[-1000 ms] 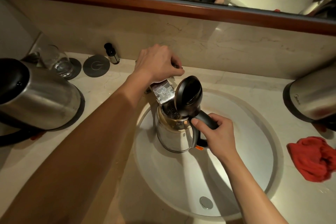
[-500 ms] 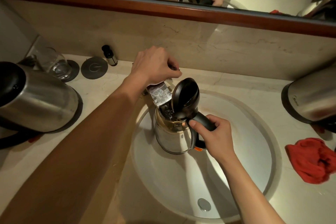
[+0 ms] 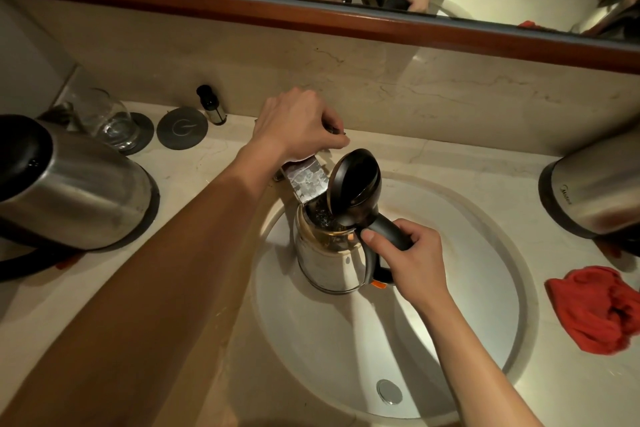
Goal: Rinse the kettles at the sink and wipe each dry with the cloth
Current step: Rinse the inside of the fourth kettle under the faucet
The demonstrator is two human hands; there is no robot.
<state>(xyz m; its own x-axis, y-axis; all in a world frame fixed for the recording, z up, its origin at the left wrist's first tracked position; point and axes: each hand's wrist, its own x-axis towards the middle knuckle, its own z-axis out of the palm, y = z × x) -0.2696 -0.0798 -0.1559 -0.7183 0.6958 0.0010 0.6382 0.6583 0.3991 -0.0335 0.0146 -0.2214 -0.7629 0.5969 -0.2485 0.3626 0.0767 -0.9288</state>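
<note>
A steel kettle (image 3: pixel 329 253), its black lid (image 3: pixel 355 184) tipped open, is held upright in the sink (image 3: pixel 485 288) under the tap (image 3: pixel 306 184). Its handle is clasped by the right hand (image 3: pixel 412 260). The left hand (image 3: pixel 298 125) is closed on the tap lever.
</note>
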